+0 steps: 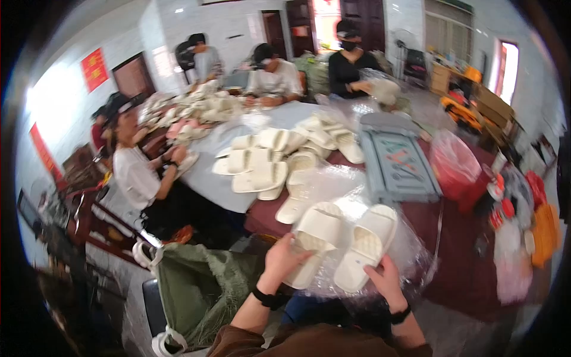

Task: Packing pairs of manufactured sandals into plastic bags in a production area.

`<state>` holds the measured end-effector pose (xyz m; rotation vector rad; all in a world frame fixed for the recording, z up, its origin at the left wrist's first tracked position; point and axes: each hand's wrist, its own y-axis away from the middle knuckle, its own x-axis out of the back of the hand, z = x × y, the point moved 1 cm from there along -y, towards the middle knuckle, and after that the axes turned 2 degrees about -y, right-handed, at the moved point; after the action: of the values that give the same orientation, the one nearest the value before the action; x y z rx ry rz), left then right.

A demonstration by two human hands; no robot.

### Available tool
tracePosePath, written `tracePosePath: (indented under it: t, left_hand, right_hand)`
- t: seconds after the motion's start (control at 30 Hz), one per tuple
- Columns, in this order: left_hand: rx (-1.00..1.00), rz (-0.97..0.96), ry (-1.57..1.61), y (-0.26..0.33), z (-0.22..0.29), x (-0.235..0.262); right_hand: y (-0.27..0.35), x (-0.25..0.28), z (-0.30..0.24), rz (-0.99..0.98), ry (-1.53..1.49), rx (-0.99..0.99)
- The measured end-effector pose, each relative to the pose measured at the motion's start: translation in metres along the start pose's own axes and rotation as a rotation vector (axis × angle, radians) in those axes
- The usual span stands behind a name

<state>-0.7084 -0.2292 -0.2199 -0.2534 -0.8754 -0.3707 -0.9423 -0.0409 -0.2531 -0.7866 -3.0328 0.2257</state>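
Note:
Two cream slide slippers lie side by side before me, toe straps away from me. My left hand [286, 259] grips the left slipper [321, 227] at its side near the heel, thumb on the footbed. On the right slipper [372, 233], my right hand [385, 278] has its thumb on the heel edge, the other fingers hidden below. Under both slippers spreads crinkled clear plastic film [410, 256], apparently bags. Just beyond, a pile of matching slippers [262, 169] covers part of the table.
A grey plastic folding stool [397, 157] lies right of the pile on the dark red tablecloth [464, 256]. Beyond it is a pink plastic bag [453, 157]. A green woven sack [199, 288] stands at my left. Several people handle slippers around the table; a larger heap [202, 107] is at the far left.

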Motion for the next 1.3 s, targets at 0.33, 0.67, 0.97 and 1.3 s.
tracePosePath:
  t: [0.33,0.67,0.97,1.3]
  left_hand:
    - [-0.161,-0.135,1.011,0.003,0.047,0.002]
    - [-0.084,-0.226,1.019,-0.014,0.037,-0.091]
    - [-0.154,-0.231,0.803,-0.016,0.015,-0.108]
    - [-0.176,-0.093,0.71,-0.012,0.017,-0.113]
  right_hand:
    - [0.002,0.015,-0.025,0.052,-0.076,-0.085]
    - [-0.04,0.055,-0.016,0.096,-0.085,0.061]
    - [-0.03,0.044,-0.019,0.14,0.827,-0.044]
    - [-0.032,0.021,-0.04,0.241,1.232,0.217]
